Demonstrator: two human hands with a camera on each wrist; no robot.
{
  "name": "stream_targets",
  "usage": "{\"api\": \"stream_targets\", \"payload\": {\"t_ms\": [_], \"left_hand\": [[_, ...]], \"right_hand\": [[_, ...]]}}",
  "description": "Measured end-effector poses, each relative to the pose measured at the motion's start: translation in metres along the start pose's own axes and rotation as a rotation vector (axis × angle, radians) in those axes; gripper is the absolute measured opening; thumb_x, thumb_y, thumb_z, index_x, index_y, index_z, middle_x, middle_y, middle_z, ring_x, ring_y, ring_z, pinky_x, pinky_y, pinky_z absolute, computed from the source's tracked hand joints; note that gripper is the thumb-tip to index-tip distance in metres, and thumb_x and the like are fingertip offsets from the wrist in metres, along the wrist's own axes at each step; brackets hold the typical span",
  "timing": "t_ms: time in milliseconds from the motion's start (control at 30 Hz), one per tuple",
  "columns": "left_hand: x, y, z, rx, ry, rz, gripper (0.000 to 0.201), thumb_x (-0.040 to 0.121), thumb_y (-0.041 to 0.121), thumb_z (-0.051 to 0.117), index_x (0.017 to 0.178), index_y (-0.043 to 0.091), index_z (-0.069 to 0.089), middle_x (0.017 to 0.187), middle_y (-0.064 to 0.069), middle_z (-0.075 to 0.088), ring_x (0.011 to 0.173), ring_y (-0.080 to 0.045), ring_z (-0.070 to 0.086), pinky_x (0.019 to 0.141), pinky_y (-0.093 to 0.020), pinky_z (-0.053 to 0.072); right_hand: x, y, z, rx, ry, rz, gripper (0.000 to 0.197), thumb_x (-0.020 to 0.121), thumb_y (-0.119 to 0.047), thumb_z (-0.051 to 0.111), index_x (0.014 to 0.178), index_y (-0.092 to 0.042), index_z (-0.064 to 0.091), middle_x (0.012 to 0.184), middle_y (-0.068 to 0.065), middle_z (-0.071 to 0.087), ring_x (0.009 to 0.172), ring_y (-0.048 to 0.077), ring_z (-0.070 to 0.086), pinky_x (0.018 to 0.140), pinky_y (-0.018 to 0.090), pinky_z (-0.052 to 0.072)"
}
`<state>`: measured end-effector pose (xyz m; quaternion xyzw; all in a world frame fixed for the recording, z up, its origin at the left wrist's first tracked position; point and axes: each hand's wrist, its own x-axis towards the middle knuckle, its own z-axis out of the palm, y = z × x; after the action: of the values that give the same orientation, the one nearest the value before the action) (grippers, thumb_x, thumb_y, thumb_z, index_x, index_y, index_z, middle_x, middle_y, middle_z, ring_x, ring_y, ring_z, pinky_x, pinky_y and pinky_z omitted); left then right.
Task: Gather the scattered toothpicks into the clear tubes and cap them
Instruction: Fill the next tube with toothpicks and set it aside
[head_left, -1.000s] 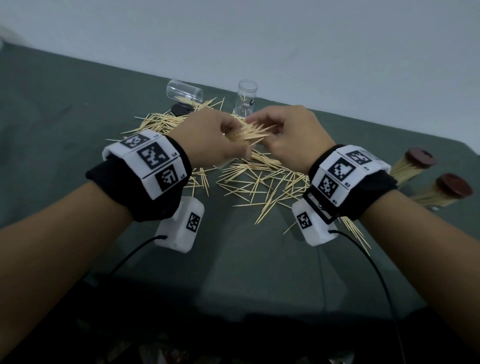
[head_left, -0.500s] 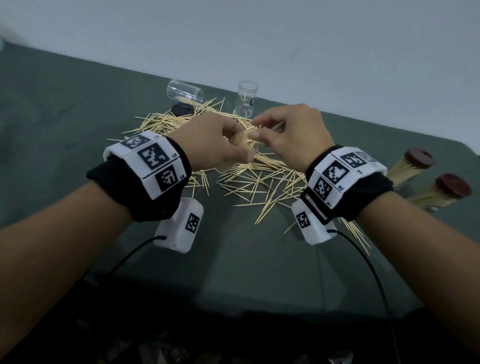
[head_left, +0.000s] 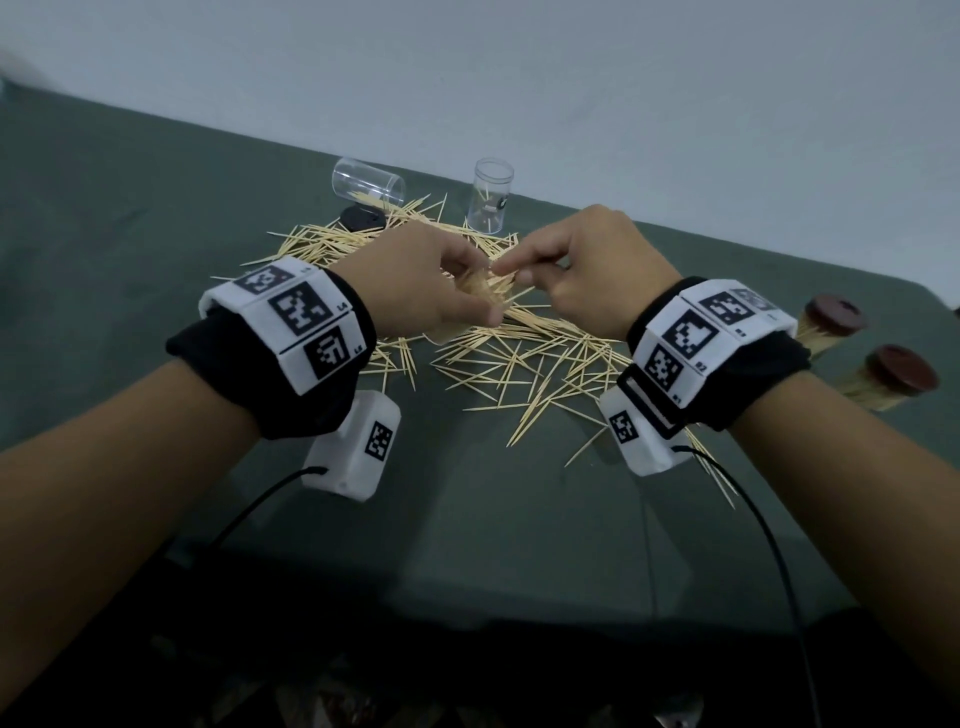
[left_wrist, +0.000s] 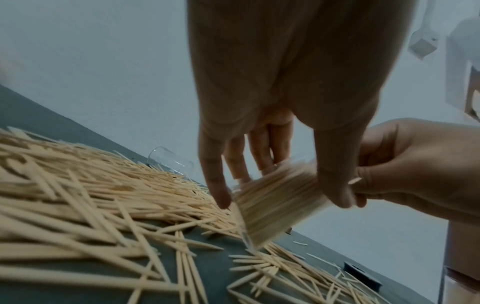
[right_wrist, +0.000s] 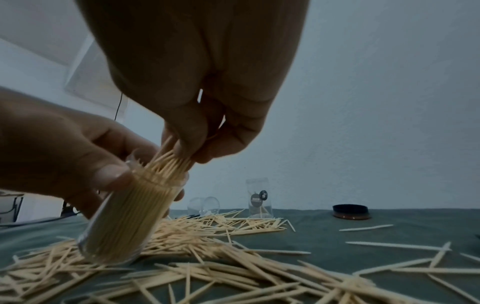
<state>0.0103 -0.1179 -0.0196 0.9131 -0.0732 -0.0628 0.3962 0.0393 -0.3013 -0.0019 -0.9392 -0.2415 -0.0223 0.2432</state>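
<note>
My left hand (head_left: 480, 299) grips a clear tube (right_wrist: 124, 218) packed with toothpicks, tilted just above the green table. The same tube (left_wrist: 270, 205) shows between the thumb and fingers in the left wrist view. My right hand (head_left: 506, 267) pinches a few toothpicks (right_wrist: 166, 150) that stick out of the tube's mouth. Scattered toothpicks (head_left: 519, 358) cover the cloth under and around both hands. An empty clear tube (head_left: 368, 181) lies on its side at the back. Another clear tube (head_left: 489, 201) stands upright beside it with hardly any toothpicks inside.
A black cap (head_left: 363, 217) lies by the fallen tube. Another dark cap (right_wrist: 351, 211) sits farther right on the cloth. Two filled tubes with brown caps (head_left: 826, 322) (head_left: 888, 376) lie at the right edge. A pale wall runs behind the table (head_left: 467, 519).
The bundle of toothpicks that stuck out sideways between my hands has gone into the tube. My right fingers have moved left onto the tube's mouth.
</note>
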Motion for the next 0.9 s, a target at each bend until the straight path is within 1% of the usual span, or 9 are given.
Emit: {"api": "stream_targets", "payload": {"t_ms": [100, 200, 333, 400, 500, 600, 667, 767, 900], "left_hand": [[0.001, 0.000, 0.002, -0.017, -0.037, 0.030, 0.058, 0.071, 0.049, 0.080, 0.122, 0.028, 0.064, 0.104, 0.013, 0.068, 0.101, -0.007, 0.064, 0.095, -0.035, 0.051], [0.004, -0.002, 0.002, -0.093, 0.007, 0.013, 0.065, 0.069, 0.048, 0.082, 0.127, 0.028, 0.062, 0.111, 0.011, 0.068, 0.101, -0.010, 0.066, 0.096, -0.039, 0.052], [0.005, -0.006, 0.000, -0.161, 0.078, -0.017, 0.053, 0.072, 0.044, 0.081, 0.121, 0.030, 0.065, 0.100, 0.014, 0.070, 0.091, -0.011, 0.069, 0.087, -0.040, 0.057], [0.005, -0.009, -0.001, -0.167, 0.092, -0.021, 0.046, 0.074, 0.042, 0.080, 0.116, 0.030, 0.066, 0.097, 0.013, 0.070, 0.091, -0.010, 0.068, 0.083, -0.033, 0.057], [0.008, -0.012, -0.001, -0.192, 0.134, -0.041, 0.046, 0.075, 0.042, 0.079, 0.117, 0.027, 0.065, 0.098, 0.014, 0.068, 0.089, -0.006, 0.066, 0.072, -0.022, 0.050], [0.011, -0.015, -0.001, -0.214, 0.164, -0.032, 0.053, 0.073, 0.044, 0.080, 0.121, 0.025, 0.064, 0.103, 0.011, 0.068, 0.093, -0.008, 0.066, 0.078, -0.026, 0.051], [0.010, -0.014, -0.001, -0.207, 0.116, 0.002, 0.048, 0.074, 0.040, 0.081, 0.117, 0.027, 0.065, 0.102, 0.012, 0.069, 0.093, -0.006, 0.067, 0.085, -0.029, 0.054], [0.006, -0.012, -0.002, -0.199, 0.030, 0.035, 0.044, 0.074, 0.037, 0.082, 0.114, 0.030, 0.066, 0.104, 0.014, 0.068, 0.096, -0.006, 0.068, 0.089, -0.032, 0.054], [0.002, -0.007, -0.003, -0.183, -0.039, 0.049, 0.052, 0.073, 0.033, 0.082, 0.121, 0.028, 0.063, 0.102, 0.018, 0.064, 0.100, -0.004, 0.064, 0.080, -0.018, 0.049]], "right_hand": [[0.000, 0.000, 0.002, 0.070, 0.066, 0.002, 0.020, 0.082, -0.014, 0.075, 0.095, -0.030, 0.074, 0.083, -0.015, 0.068, 0.080, 0.001, 0.065, 0.071, 0.012, 0.050], [0.002, -0.001, 0.006, 0.149, 0.224, 0.007, 0.021, 0.079, -0.011, 0.078, 0.094, -0.026, 0.073, 0.082, -0.017, 0.065, 0.077, 0.002, 0.065, 0.073, 0.013, 0.051], [0.003, -0.001, 0.009, -0.013, 0.065, -0.072, 0.038, 0.091, 0.002, 0.056, 0.112, -0.024, 0.073, 0.120, -0.009, 0.065, 0.111, 0.008, 0.059, 0.095, 0.013, 0.042], [0.001, 0.001, 0.010, -0.114, -0.052, -0.088, 0.051, 0.093, 0.004, 0.049, 0.128, -0.030, 0.063, 0.146, -0.006, 0.048, 0.134, 0.012, 0.043, 0.110, 0.019, 0.031], [-0.002, 0.003, 0.007, -0.069, -0.018, -0.035, 0.052, 0.097, -0.006, 0.047, 0.142, -0.033, 0.047, 0.154, -0.004, 0.035, 0.141, 0.013, 0.032, 0.113, 0.020, 0.022], [-0.001, 0.002, 0.006, -0.004, -0.042, -0.001, 0.042, 0.101, -0.021, 0.047, 0.142, -0.029, 0.048, 0.153, -0.006, 0.037, 0.138, 0.010, 0.035, 0.107, 0.014, 0.021], [-0.002, 0.000, 0.010, 0.003, -0.075, -0.035, 0.033, 0.100, -0.030, 0.049, 0.131, -0.031, 0.060, 0.147, -0.005, 0.046, 0.133, 0.011, 0.042, 0.109, 0.018, 0.025], [-0.003, -0.003, 0.012, 0.020, 0.020, -0.087, 0.017, 0.094, -0.032, 0.060, 0.100, -0.032, 0.076, 0.113, -0.007, 0.065, 0.103, 0.010, 0.060, 0.095, 0.028, 0.044], [-0.002, -0.001, 0.008, 0.118, 0.072, 0.031, 0.012, 0.089, -0.031, 0.069, 0.097, -0.034, 0.076, 0.095, -0.012, 0.066, 0.088, 0.004, 0.060, 0.081, 0.024, 0.045]]}}
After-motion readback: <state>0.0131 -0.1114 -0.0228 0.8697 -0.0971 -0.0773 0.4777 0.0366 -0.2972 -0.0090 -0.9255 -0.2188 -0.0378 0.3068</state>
